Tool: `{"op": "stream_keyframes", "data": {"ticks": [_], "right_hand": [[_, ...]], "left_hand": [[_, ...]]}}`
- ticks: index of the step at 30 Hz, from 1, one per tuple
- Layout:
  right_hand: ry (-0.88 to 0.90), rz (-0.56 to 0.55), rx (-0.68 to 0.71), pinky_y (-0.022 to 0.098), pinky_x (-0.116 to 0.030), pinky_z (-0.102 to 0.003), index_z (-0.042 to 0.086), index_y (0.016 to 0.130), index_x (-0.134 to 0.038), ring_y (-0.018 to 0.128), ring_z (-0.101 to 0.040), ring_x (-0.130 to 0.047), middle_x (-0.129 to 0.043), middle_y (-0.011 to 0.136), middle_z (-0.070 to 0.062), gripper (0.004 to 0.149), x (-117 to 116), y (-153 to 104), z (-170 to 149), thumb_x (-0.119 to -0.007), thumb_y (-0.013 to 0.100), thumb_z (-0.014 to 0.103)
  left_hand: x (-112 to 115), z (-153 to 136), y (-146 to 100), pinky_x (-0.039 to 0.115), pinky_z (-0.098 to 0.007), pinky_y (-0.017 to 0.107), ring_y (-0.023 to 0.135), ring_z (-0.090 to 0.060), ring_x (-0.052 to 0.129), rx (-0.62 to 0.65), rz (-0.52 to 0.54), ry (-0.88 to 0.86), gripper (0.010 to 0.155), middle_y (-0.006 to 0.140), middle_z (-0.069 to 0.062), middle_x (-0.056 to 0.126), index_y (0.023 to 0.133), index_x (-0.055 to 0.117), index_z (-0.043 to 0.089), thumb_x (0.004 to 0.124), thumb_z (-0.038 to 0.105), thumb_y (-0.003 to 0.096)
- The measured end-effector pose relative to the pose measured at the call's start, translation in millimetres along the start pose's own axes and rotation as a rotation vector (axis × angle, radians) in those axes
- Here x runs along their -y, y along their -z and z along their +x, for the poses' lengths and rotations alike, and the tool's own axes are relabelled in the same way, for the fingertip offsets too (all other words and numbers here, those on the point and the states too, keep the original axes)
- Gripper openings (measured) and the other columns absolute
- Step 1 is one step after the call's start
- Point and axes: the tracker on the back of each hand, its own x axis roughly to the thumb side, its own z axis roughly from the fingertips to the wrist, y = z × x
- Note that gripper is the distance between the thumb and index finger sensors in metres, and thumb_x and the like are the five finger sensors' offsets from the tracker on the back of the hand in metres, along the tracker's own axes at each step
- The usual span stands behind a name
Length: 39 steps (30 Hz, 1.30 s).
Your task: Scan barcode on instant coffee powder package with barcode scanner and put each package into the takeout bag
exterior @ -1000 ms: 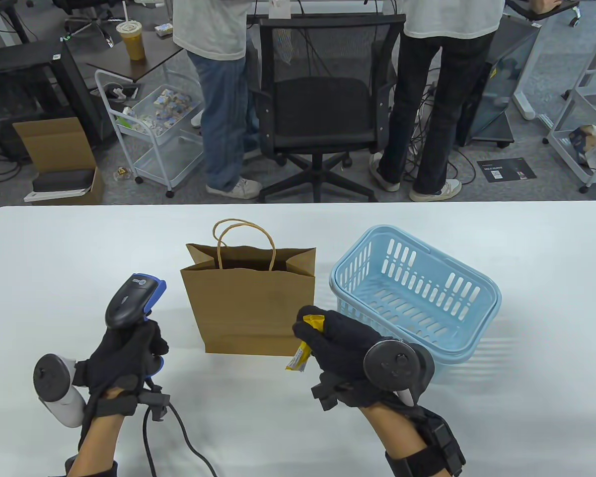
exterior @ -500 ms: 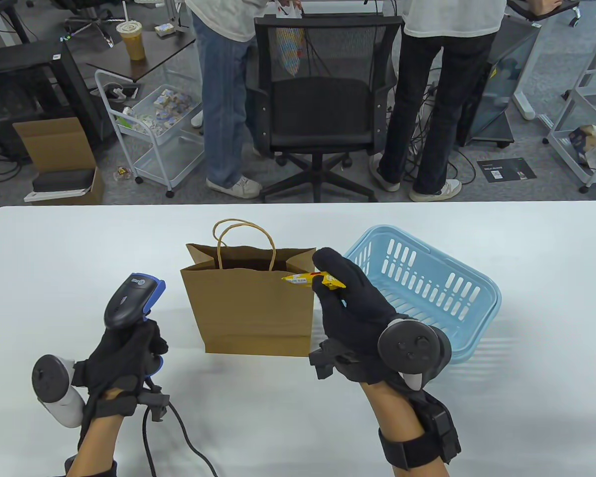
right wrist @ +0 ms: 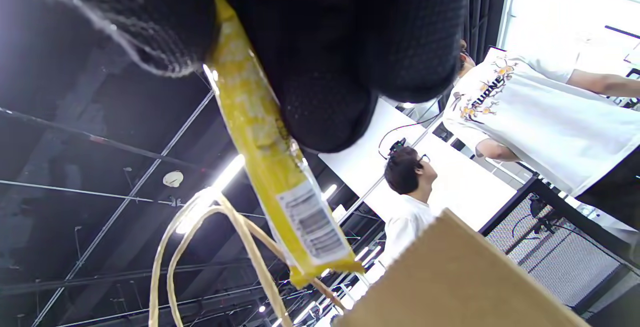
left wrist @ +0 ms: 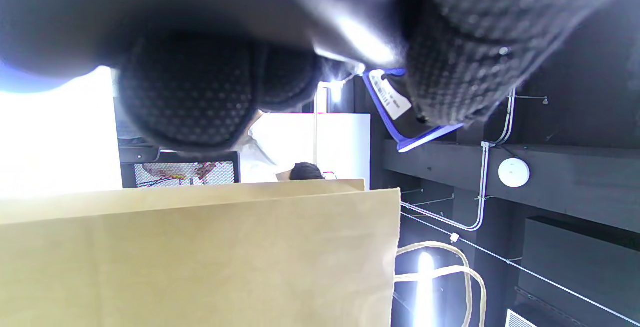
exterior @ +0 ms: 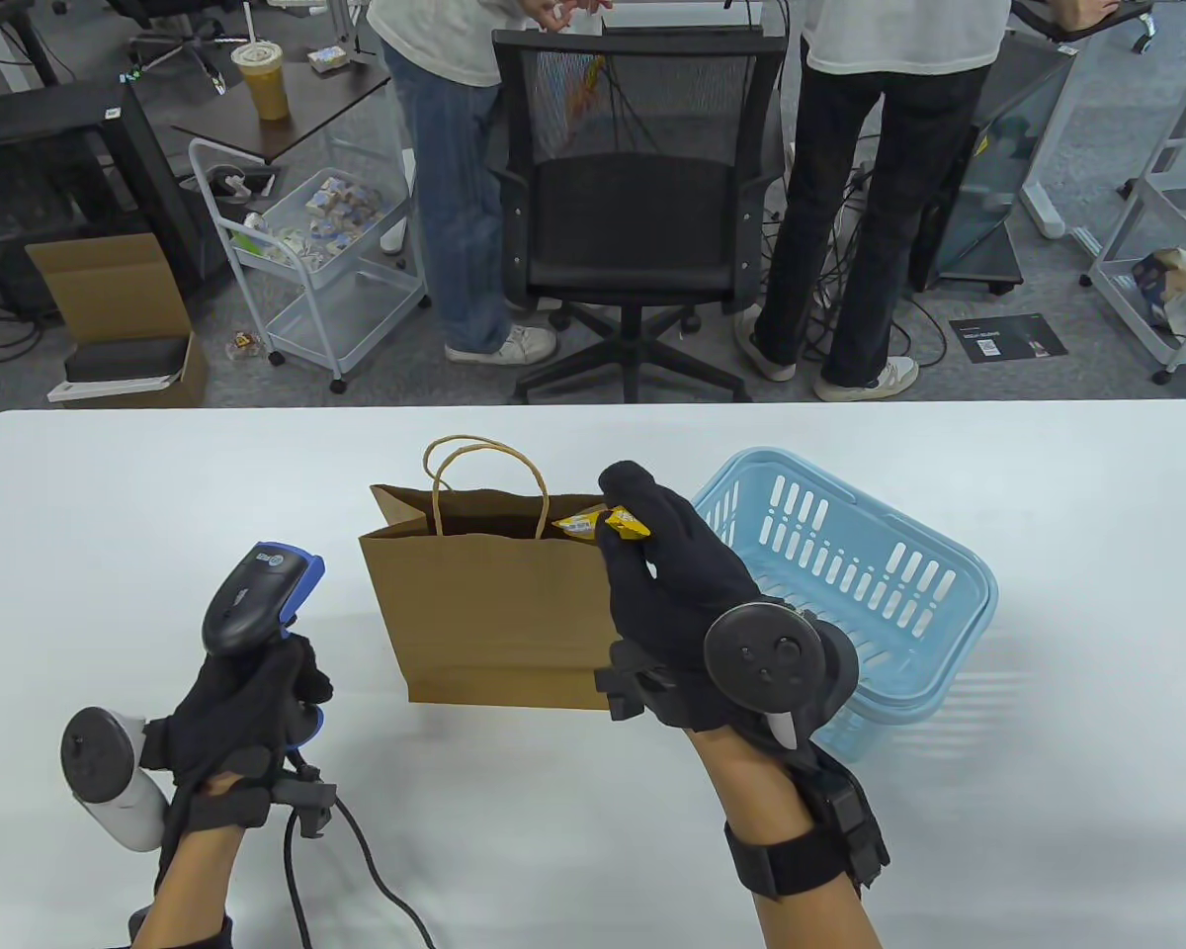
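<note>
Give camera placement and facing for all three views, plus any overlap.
Table view: overhead, looking down at the table; both gloved hands show, left hand gripping the barcode scanner, right hand pinching the yellow coffee packet.
Left wrist view: low, tilted upward; fingers show.
Right wrist view: faces up at the ceiling; fingers show.
Shared: the paper bag.

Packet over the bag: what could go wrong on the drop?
1. The right hand pinches the packet near the bag mouth's right edge; released there, it might catch the rim and fall outside.
2. The handles arch over the opening, and the right wrist view shows them right beside the packet's lower end; it could snag.
3. Nothing braces the bag: the left hand grips the scanner, so a nudge might tip it.
</note>
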Motion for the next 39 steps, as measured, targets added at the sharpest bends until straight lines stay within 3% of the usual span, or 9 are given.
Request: {"op": "stream_keyframes", "data": {"ticks": [10, 13, 18, 25, 30, 35, 39], "right_hand": [[-0.074, 0.043, -0.020, 0.047, -0.089, -0.038, 0.032, 0.097, -0.081, 0.060, -0.021, -0.106, -0.099, 0.084, -0.005, 0.048, -11, 2, -8, -0.082, 0.052, 0.049], [-0.120, 0.069, -0.011, 0.051, -0.086, -0.041, 0.033, 0.097, -0.081, 0.070, -0.024, -0.101, -0.095, 0.090, -0.006, 0.049, -18, 2, -11, -0.080, 0.052, 0.052], [-0.169, 0.147, -0.023, 0.069, -0.070, -0.053, 0.035, 0.102, -0.075, 0.098, -0.036, -0.077, -0.072, 0.113, -0.013, 0.053, -32, 0, -19, -0.073, 0.053, 0.056], [-0.181, 0.200, -0.068, 0.071, -0.068, -0.055, 0.037, 0.103, -0.076, 0.101, -0.039, -0.072, -0.064, 0.118, -0.016, 0.054, -45, -5, -33, -0.073, 0.053, 0.057], [-0.161, 0.256, -0.110, 0.074, -0.063, -0.057, 0.032, 0.115, -0.053, 0.105, -0.043, -0.062, -0.047, 0.123, -0.020, 0.076, -48, -10, -43, -0.074, 0.051, 0.066], [-0.104, 0.242, -0.092, 0.075, -0.060, -0.057, 0.028, 0.118, -0.043, 0.107, -0.045, -0.057, -0.037, 0.124, -0.021, 0.083, -39, -18, -42, -0.073, 0.051, 0.066], [-0.092, 0.222, 0.034, 0.078, -0.055, -0.057, 0.033, 0.118, -0.035, 0.110, -0.046, -0.048, -0.029, 0.125, -0.021, 0.083, -25, -45, -30, -0.073, 0.051, 0.066]], "left_hand": [[0, 0, 0, 0.081, -0.051, 0.053, 0.050, -0.028, 0.106, 0.002, -0.003, 0.000, 0.065, 0.077, -0.002, 0.091, 0.102, 0.067, 0.021, 0.087, 0.056, 0.0504], [0, 0, 0, 0.081, -0.051, 0.053, 0.050, -0.028, 0.106, 0.003, -0.004, 0.003, 0.065, 0.077, -0.002, 0.091, 0.102, 0.067, 0.021, 0.087, 0.056, 0.0504], [0, 0, 0, 0.081, -0.051, 0.053, 0.050, -0.028, 0.106, 0.004, -0.005, 0.001, 0.065, 0.077, -0.002, 0.091, 0.102, 0.067, 0.021, 0.087, 0.056, 0.0504], [1, 0, 0, 0.081, -0.051, 0.053, 0.050, -0.028, 0.106, 0.008, -0.010, 0.008, 0.065, 0.077, -0.002, 0.091, 0.102, 0.067, 0.021, 0.087, 0.056, 0.0504], [1, 0, 0, 0.081, -0.051, 0.053, 0.049, -0.028, 0.106, 0.009, -0.015, 0.016, 0.065, 0.077, -0.002, 0.091, 0.102, 0.067, 0.021, 0.087, 0.056, 0.0504], [2, -1, 0, 0.081, -0.051, 0.053, 0.050, -0.028, 0.106, 0.013, -0.019, 0.026, 0.065, 0.077, -0.002, 0.091, 0.102, 0.067, 0.021, 0.087, 0.056, 0.0504], [3, 0, 0, 0.081, -0.051, 0.053, 0.050, -0.028, 0.106, 0.024, -0.024, 0.034, 0.065, 0.077, -0.002, 0.091, 0.102, 0.067, 0.021, 0.087, 0.056, 0.0504]]}}
